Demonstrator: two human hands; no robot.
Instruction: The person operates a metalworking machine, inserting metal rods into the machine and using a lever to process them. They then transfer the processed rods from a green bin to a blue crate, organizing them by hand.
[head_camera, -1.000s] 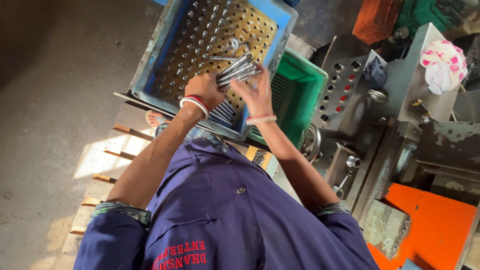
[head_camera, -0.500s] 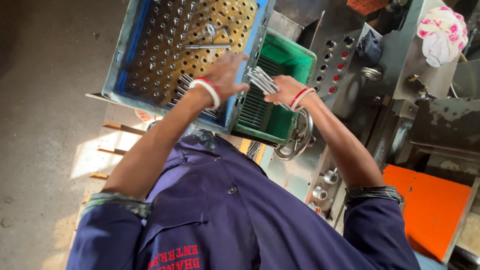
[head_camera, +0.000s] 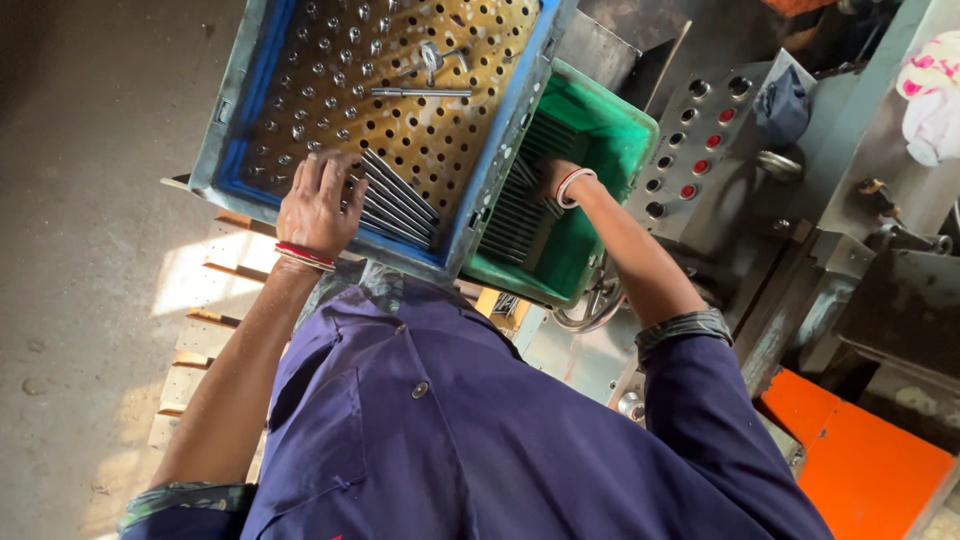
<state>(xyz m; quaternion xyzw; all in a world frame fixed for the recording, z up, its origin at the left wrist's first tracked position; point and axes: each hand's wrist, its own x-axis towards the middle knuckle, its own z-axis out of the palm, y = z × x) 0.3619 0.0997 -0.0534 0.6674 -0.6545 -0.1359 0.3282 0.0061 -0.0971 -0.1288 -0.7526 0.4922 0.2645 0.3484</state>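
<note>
My left hand (head_camera: 318, 205) lies with fingers spread on a bundle of long metal rods (head_camera: 395, 205) at the near edge of a blue perforated crate (head_camera: 232, 140). A few more rods and small metal parts (head_camera: 425, 88) are scattered on the crate's yellowish holed floor. My right hand (head_camera: 552, 180) reaches down into a green crate (head_camera: 625, 135) beside the blue one. Its fingers are curled around rods at the top of a stack of rods (head_camera: 515, 220) lying in that crate; the fingertips are hidden.
A grey control panel with red and dark buttons (head_camera: 690, 140) stands right of the green crate. There is grey machinery (head_camera: 890, 290) beyond it, an orange metal part (head_camera: 860, 470) at the lower right, a wooden pallet (head_camera: 200, 330) under the crates, and concrete floor (head_camera: 90, 250) on the left.
My right hand carried a bundle of rods from the blue crate across into the green crate. My left hand slid down to the rods at the blue crate's near edge.
</note>
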